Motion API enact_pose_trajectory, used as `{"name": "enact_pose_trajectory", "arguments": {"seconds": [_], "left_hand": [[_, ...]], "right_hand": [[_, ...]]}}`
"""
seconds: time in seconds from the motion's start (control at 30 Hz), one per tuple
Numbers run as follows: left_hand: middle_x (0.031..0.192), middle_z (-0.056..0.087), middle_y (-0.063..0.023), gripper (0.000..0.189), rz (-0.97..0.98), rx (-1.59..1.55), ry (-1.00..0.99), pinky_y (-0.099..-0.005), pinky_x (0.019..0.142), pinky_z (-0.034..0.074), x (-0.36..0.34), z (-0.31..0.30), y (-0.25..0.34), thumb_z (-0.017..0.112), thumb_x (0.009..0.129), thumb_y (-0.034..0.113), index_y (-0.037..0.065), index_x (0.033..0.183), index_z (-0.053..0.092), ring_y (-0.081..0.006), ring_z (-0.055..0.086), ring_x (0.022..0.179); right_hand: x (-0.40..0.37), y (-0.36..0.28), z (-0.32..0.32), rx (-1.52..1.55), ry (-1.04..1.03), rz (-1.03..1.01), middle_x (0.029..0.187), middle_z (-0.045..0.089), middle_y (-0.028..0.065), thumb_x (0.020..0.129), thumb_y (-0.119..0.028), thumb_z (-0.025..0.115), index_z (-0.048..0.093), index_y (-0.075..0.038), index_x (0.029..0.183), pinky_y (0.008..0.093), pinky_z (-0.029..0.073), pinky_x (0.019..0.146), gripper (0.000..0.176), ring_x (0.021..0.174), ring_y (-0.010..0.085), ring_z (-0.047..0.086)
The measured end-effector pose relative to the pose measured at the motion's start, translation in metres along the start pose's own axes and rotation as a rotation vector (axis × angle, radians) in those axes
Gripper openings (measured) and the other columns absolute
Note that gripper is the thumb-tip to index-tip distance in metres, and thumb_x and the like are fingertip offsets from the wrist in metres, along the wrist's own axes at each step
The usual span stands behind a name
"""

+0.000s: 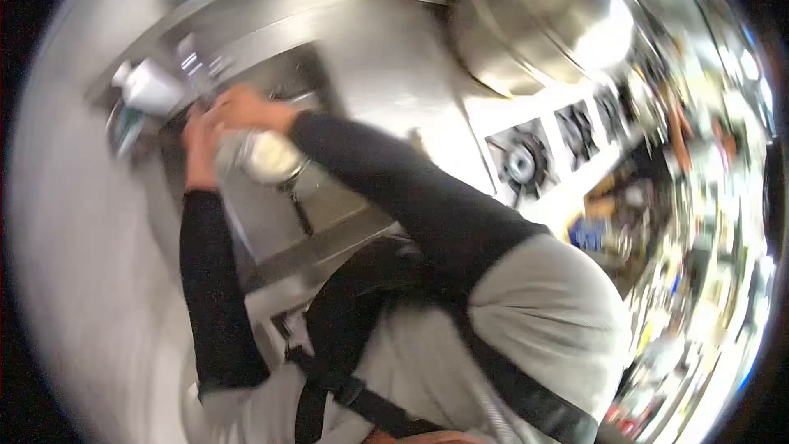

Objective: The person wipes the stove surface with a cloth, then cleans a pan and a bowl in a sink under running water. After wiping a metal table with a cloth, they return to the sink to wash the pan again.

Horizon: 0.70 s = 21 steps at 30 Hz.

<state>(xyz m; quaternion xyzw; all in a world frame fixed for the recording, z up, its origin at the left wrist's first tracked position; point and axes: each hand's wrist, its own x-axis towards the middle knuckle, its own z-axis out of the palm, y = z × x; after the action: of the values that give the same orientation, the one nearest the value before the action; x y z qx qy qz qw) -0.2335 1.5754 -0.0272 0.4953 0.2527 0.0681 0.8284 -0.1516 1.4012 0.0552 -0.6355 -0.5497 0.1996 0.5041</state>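
Both of my hands meet over a metal sink [255, 214], close to its far left part. My left hand [200, 144] and my right hand [246, 108] touch or nearly touch each other, with fingers curled and blurred. What they hold, if anything, is too smeared to make out. Just below my right hand is a round container [275, 156] with pale contents. A dark handle [301, 212] points down from beside it. Beyond my hands stands a faucet [193, 66], blurred.
A white bottle [150, 87] stands at the sink's back left corner. To the right are a large metal pot [542, 20] and a stove with black burners [521, 163]. Shelves with many blurred items [690, 296] line the far right.
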Motion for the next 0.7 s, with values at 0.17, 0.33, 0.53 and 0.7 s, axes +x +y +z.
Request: {"name": "enact_pose_trajectory", "arguments": {"seconds": [0.17,0.33,0.53,0.7], "left_hand": [[0.136,0.048,-0.0088,0.043,0.036,-0.012,-0.018,-0.0386,0.101,0.039,-0.054,-0.012,-0.023,0.038,0.1,0.024,0.008,0.139,0.04,-0.0211,0.046,0.125],[0.132,0.051,-0.0093,0.04,-0.005,0.015,0.197,-0.0447,0.107,0.031,-0.089,0.028,-0.001,0.038,0.101,0.027,0.012,0.138,0.041,-0.0232,0.044,0.129],[0.107,0.062,-0.0082,0.036,0.085,-0.473,0.277,-0.0387,0.089,0.048,-0.139,0.159,0.073,0.047,0.096,0.04,0.013,0.117,0.059,-0.0176,0.059,0.103],[0.074,0.062,-0.0047,0.011,0.207,-0.231,0.277,-0.0332,0.061,0.048,-0.059,0.147,0.041,0.074,0.075,0.012,0.006,0.078,0.065,-0.0158,0.059,0.066]], "right_hand": [[0.072,0.045,0.037,-0.943,0.144,-0.214,0.072,0.068,0.0051,0.069,-0.023,0.066,0.071,-0.012,0.079,0.0424,0.05,0.058,0.017,0.066,0.0266,0.066],[0.11,0.069,0.055,-0.698,0.243,0.01,0.074,0.068,0.01,0.069,-0.021,0.068,0.071,-0.006,0.072,0.0422,0.051,0.065,0.015,0.068,0.03,0.064],[0.066,0.006,0.025,-0.669,0.274,-0.159,0.07,0.065,0.015,0.068,-0.027,0.069,0.07,-0.011,0.069,0.0431,0.05,0.064,0.016,0.068,0.0311,0.064],[0.007,0.044,0.01,-0.885,-0.076,-0.223,0.093,0.064,0.0109,0.083,-0.021,0.058,0.062,-0.009,0.097,0.039,0.046,0.079,0.019,0.091,0.0242,0.061]]}}
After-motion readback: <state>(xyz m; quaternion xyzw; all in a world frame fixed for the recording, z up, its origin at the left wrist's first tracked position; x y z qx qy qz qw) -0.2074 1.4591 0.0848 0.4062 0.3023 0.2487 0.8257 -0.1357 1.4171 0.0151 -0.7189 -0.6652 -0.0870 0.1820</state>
